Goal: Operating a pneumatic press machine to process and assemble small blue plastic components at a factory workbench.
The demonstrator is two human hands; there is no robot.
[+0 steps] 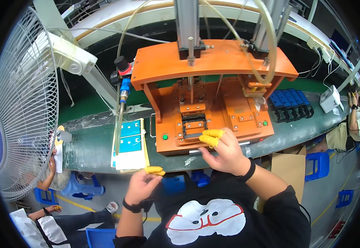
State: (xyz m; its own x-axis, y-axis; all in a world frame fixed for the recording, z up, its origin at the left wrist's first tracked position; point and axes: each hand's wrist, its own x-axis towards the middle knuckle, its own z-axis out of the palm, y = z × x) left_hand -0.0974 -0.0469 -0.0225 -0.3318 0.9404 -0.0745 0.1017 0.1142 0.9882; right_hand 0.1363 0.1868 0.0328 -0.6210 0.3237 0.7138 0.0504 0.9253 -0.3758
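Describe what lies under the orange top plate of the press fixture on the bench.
Under the orange top plate sit a black nest on the orange base, steel rods and two green buttons. The right hand covers part of the base's front edge.

Cut off at twelve o'clock: press columns (187, 20) above the orange fixture (213, 62). Hidden at six o'clock: both forearms' ends. Too small to tell: anything pinched between left hand (140, 186) fingertips (154, 170).

The press (213, 95) is orange, with two green buttons; finger covers (211, 137) on the right hand (225, 155) are yellow; the bench (93, 144) is dark green; label sheets (129, 142) are blue on white; the fan (21, 103) is white.
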